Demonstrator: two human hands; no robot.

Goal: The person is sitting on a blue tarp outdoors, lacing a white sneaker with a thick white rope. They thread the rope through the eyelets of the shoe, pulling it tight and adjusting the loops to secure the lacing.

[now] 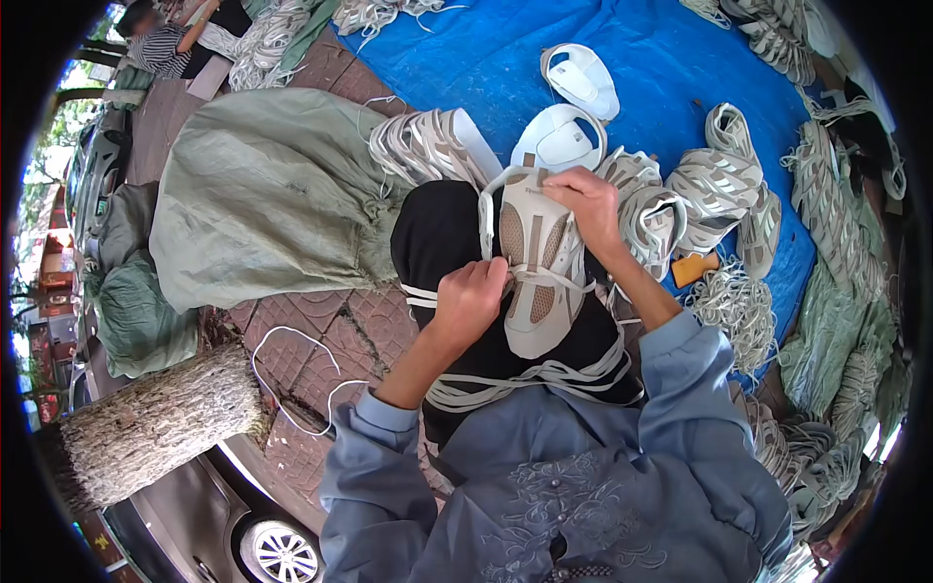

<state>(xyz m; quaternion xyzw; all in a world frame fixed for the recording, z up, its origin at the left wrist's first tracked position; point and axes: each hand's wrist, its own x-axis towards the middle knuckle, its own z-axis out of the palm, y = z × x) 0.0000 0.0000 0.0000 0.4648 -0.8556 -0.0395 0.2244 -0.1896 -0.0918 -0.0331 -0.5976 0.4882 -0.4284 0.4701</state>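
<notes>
Clearly, from my remote seat, the pavement [316,364] carries the outer things: at far left a tree trunk [160,428], then a bulging green sack [272,194] and, nearer, a loose cord [282,328] curling free. By the blue tarp's [661,73] left edge, just past the left knee, stands a stack of striped uppers [428,146], probably nested to save room.

I see the left hand [470,299] curled closed, thumb and finger pinching the thin lace [549,279] at the upper's left side; whether the pinch takes the upper's edge too, I cannot tell. White cords [544,374] lie across the lap, presumably to be within easy reach. The beige shoe upper [536,233] rests on the thighs, toe toward the body, a placing that seems to brace it. Beyond it, near the tarp's near edge, sit two white curved pieces [595,89]. The right hand [590,201] is folded round the upper's far right corner, I judge to steady it against the lace.

Further right on the tarp come more uppers [714,185], an orange block [695,268], a cord heap [739,311] and, along the right edge, a long bundle [836,223].
</notes>
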